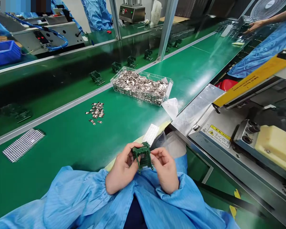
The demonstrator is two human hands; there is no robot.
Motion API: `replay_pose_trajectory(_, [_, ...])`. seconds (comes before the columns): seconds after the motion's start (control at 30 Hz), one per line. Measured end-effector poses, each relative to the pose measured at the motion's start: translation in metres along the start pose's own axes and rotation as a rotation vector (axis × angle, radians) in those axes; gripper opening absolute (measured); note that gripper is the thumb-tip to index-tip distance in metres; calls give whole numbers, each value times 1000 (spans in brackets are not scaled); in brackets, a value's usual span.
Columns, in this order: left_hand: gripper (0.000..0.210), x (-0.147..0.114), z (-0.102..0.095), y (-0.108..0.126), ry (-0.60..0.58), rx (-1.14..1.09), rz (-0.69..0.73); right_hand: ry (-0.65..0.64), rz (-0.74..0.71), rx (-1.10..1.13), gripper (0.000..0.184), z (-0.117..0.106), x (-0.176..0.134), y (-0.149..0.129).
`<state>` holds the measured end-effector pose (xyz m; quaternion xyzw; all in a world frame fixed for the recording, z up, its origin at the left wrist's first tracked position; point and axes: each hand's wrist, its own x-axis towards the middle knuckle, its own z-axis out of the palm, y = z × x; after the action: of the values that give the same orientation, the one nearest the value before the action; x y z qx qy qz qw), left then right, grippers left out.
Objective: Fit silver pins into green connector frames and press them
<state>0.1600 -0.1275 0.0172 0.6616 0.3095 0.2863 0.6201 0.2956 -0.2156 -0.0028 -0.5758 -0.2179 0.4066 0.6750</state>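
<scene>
In front of my chest is a small dark green, open-framed part, tilted toward me. My left hand grips its left side, the thumb reaching into the frame. At its right edge, the thumb and fingers of my right hand are pinched together against it; whether they also hold something small is hidden. Just beyond the part lies a white gridded sheet. Farther off on the green bench is a loose pile of small shiny metal pieces. A clear plastic box holds many more of them.
Another gridded sheet lies at the left. Several green frames stand along the dark belt behind the metal rail. At the right is a machine with a yellow bar and a hand-injury warning label. A co-worker's hand reaches in at upper right.
</scene>
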Motion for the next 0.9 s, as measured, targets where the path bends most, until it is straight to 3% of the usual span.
replay_pose_trajectory(0.1, [34,26,1,1,100,-114,-15,85,41,-38,33,-24,6,18])
replay_pose_trajectory(0.17, [40,51,6,0,146,-189,4,64,76,-100,43,-31,15,28])
replay_pose_trajectory(0.33, [38,101,38,-12,48,-288,38,-28,45,-155,49,-13,36,39])
replay_pose_trajectory(0.47, [39,106,51,-22,5,-311,12,-19,-31,-190,44,-1,40,46])
replay_pose_trajectory(0.7, [41,102,50,-26,58,-258,46,14,-191,-331,40,-7,40,61])
replay_pose_trajectory(0.9, [40,104,51,-28,77,-255,58,-126,-143,-477,36,-21,47,71])
